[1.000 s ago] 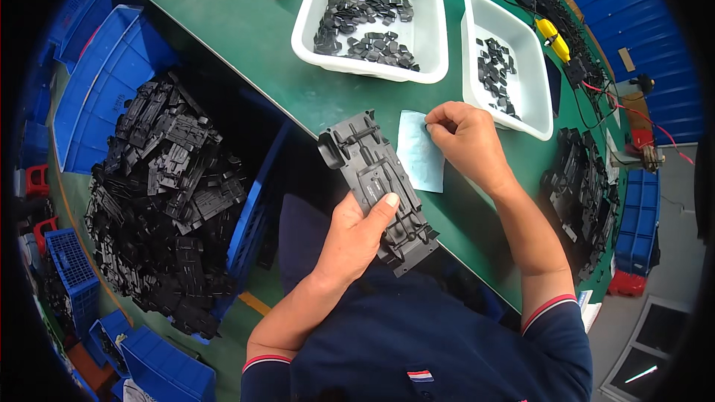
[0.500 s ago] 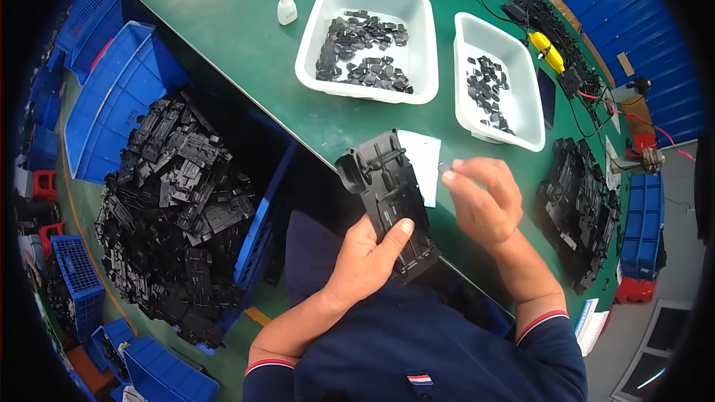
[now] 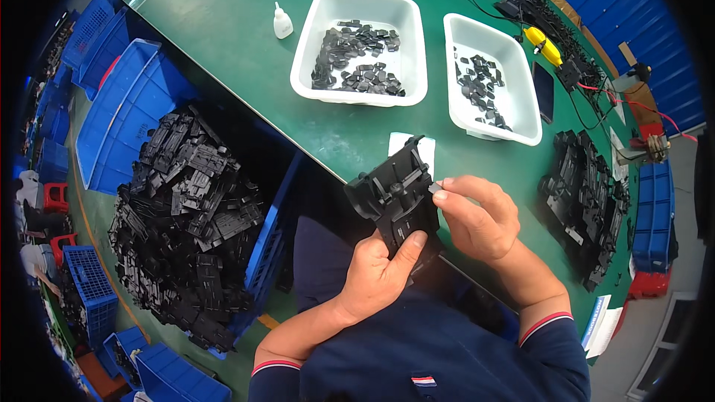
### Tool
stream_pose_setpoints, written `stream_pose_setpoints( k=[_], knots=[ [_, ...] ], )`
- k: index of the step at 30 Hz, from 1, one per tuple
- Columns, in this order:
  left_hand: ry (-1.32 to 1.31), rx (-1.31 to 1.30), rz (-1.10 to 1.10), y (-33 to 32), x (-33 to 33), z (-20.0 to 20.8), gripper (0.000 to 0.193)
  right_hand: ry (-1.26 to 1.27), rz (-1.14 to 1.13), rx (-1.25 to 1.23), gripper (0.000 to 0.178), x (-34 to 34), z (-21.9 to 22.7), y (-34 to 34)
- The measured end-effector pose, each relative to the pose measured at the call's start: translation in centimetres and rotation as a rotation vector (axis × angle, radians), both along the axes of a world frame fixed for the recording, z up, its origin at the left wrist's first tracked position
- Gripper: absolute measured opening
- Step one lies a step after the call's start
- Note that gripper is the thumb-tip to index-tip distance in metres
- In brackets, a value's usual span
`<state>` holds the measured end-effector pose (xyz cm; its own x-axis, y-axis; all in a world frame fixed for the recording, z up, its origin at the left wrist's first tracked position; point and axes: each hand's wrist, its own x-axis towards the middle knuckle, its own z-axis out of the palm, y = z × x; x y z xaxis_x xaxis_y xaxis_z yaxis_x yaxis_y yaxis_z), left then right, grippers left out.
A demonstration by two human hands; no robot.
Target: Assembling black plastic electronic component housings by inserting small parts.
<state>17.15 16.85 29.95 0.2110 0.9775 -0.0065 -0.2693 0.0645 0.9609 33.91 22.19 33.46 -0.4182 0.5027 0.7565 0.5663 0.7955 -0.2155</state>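
My left hand (image 3: pixel 382 272) is closed round a long black plastic chassis part (image 3: pixel 398 190), its thumb pressed on the face. The part is tilted over the table's near edge. Between thumb and fingertips, my right hand (image 3: pixel 480 216) pinches a small dark plastic piece (image 3: pixel 435 187), right beside the chassis part's right edge; whether they touch I cannot tell. Partly hidden behind the chassis part lies a white sheet of paper (image 3: pixel 423 146). Small black pieces like the pinched one lie in a white tub (image 3: pixel 304 67) and in a narrower white tub (image 3: pixel 530 104) beyond my hands.
A small white squeeze bottle (image 3: pixel 282 25) stands on the green table (image 3: pixel 223 37). At the right lies a stack of black parts (image 3: pixel 585 205). A yellow tool (image 3: pixel 544 46) with cables rests farther back. Left of the table, a blue crate (image 3: pixel 123 115) adjoins heaped black chassis parts (image 3: pixel 190 223).
The chassis part has tipped up and its far end now leans closer to my right hand. My right hand has brought the small piece against or near its edge. The view has shifted slightly.
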Motion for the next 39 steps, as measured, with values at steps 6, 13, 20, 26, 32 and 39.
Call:
stream_pose_setpoints(
  k=[6, 13, 20, 26, 32, 39],
  knots=[
    [0.070, 0.036, -0.016, -0.10, -0.03, 0.37, 0.020, 0.024, -0.030, 0.000, 0.042, -0.14, 0.29, -0.32],
    [0.140, 0.133, 0.023, -0.14, 0.17, 0.31, 0.016, 0.015, -0.038, -0.017, 0.043, -0.02, 0.37, -0.49],
    [0.199, 0.208, 0.058, -0.09, 0.22, 0.14, 0.013, -0.024, -0.016, -0.007, 0.043, 0.10, 0.59, -0.45],
    [0.218, 0.239, 0.072, -0.13, 0.17, 0.03, 0.011, -0.044, 0.000, -0.004, 0.039, 0.20, 0.61, -0.41],
    [0.228, 0.264, 0.072, -0.16, 0.00, 0.00, 0.010, -0.046, 0.014, -0.015, 0.038, 0.06, 0.56, -0.49],
    [0.226, 0.247, 0.070, -0.22, -0.05, 0.01, 0.009, -0.051, 0.014, -0.016, 0.039, -0.06, 0.56, -0.47]
  ],
)
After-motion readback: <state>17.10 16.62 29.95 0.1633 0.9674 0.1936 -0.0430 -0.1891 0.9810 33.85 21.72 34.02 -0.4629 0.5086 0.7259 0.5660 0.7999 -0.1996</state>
